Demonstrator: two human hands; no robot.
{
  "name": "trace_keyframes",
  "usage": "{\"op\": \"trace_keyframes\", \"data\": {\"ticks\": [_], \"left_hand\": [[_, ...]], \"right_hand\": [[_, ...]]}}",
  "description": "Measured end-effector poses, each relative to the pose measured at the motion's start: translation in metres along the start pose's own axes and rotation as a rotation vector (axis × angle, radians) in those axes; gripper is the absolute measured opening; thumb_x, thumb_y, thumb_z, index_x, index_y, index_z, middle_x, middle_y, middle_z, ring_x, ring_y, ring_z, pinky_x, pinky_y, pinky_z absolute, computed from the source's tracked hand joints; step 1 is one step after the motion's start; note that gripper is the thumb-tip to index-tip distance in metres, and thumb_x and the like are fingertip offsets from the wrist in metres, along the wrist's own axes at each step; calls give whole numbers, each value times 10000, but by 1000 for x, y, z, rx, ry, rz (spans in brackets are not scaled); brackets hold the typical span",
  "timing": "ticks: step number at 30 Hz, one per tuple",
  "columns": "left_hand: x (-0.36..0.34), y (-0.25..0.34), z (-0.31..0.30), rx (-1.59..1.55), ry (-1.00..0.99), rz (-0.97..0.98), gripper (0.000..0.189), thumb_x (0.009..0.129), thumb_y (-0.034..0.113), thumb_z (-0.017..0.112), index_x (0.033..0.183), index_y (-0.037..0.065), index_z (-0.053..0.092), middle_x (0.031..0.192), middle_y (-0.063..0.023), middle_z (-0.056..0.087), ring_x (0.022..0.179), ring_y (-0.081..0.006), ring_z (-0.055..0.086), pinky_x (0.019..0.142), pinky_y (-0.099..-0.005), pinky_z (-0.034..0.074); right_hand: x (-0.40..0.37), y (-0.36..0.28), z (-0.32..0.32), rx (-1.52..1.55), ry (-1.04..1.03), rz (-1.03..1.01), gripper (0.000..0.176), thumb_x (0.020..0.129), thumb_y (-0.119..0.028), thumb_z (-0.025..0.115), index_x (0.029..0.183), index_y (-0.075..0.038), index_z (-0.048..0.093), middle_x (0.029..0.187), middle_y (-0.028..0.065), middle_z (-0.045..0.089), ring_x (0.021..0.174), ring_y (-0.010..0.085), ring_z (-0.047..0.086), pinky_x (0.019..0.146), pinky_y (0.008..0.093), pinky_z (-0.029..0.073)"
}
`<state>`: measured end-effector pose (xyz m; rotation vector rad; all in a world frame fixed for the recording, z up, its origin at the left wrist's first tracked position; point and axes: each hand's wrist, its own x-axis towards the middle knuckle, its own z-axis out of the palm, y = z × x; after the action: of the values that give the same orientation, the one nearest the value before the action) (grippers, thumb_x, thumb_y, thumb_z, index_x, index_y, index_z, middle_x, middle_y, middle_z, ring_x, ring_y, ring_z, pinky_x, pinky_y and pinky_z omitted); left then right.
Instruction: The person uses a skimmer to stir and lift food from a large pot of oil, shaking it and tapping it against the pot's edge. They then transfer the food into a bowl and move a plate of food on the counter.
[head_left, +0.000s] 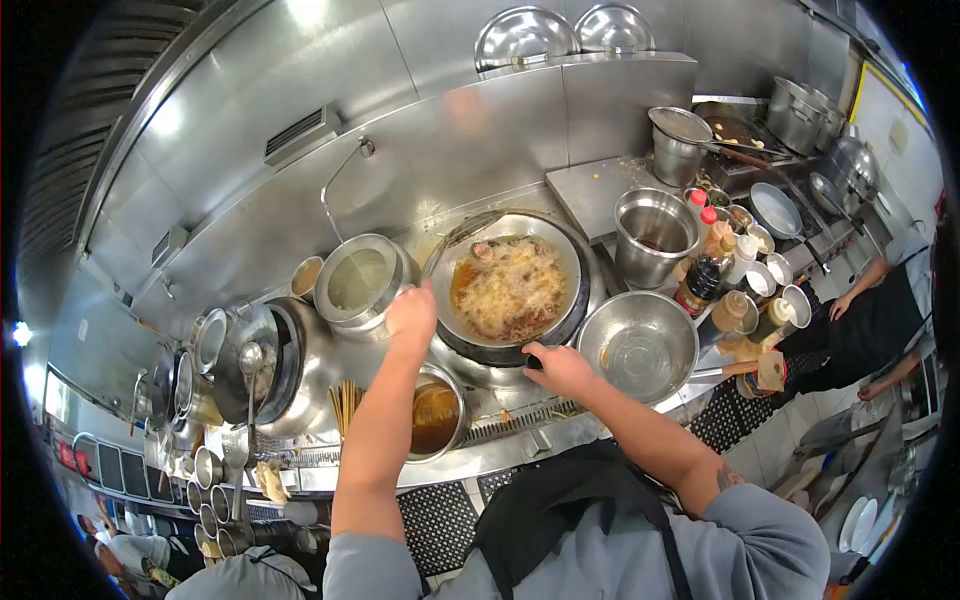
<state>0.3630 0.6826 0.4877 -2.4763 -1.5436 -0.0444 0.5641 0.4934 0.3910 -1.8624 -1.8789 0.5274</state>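
A metal wok [465, 318] sits on the burner in front of me, with pieces of food frying in bubbling, foamy oil [510, 290]. My left hand [411, 314] is closed at the wok's left side, around the lower end of what looks like a wire skimmer [470, 228]. The skimmer lies along the wok's far left rim. At the near right side of the wok, my right hand [562, 369] is wrapped around a dark, round-ended handle [533, 361]. Where that handle joins is hidden.
Left stands a pot of cloudy liquid [358, 283] under a thin tap [330, 200]. A pot of brown liquid [434, 412] is nearer me. Right are a steel bowl [640, 345], a tall pot [655, 235] and sauce bottles [705, 275]. A co-worker [880, 300] stands far right.
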Motion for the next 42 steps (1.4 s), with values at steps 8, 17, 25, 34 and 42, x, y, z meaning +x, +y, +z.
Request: {"op": "trace_keyframes", "data": {"ticks": [8, 17, 25, 34, 42], "left_hand": [[-9, 11, -42, 160, -54, 131, 191, 876, 118, 488, 967, 56, 645, 923, -126, 686, 798, -287, 697, 656, -398, 569], [35, 26, -22, 44, 56, 107, 213, 890, 119, 463, 974, 56, 648, 930, -151, 684, 827, -320, 689, 700, -412, 563], [17, 51, 13, 88, -57, 220, 212, 904, 131, 456, 1051, 69, 596, 933, -162, 668, 816, -311, 693, 660, -408, 566], [0, 70, 7, 76, -92, 238, 231, 873, 128, 488, 1042, 44, 621, 881, -165, 680, 805, -325, 692, 668, -405, 567], [-22, 37, 16, 122, -87, 380, 218, 893, 129, 471, 1019, 51, 630, 952, -167, 661, 814, -302, 694, 672, -398, 567]], "right_hand": [[0, 4, 6, -12, 50, -27, 389, 831, -314, 647, 1149, -114, 544, 861, 164, 672, 802, 359, 650, 733, 455, 517], [-3, -2, -4, 4, 13, 3, 389, 846, -297, 619, 1172, -105, 529, 933, 176, 667, 881, 356, 645, 798, 456, 504], [-7, -2, -3, 10, 41, -10, 382, 842, -293, 622, 1162, -105, 533, 856, 168, 670, 839, 354, 650, 760, 464, 512], [-4, 1, 0, 11, 50, -6, 391, 834, -298, 629, 1163, -107, 537, 865, 175, 667, 838, 356, 649, 761, 469, 512], [-5, 1, 2, 15, 68, -17, 402, 840, -324, 640, 1167, -110, 547, 860, 177, 667, 839, 364, 644, 756, 469, 505]]}}
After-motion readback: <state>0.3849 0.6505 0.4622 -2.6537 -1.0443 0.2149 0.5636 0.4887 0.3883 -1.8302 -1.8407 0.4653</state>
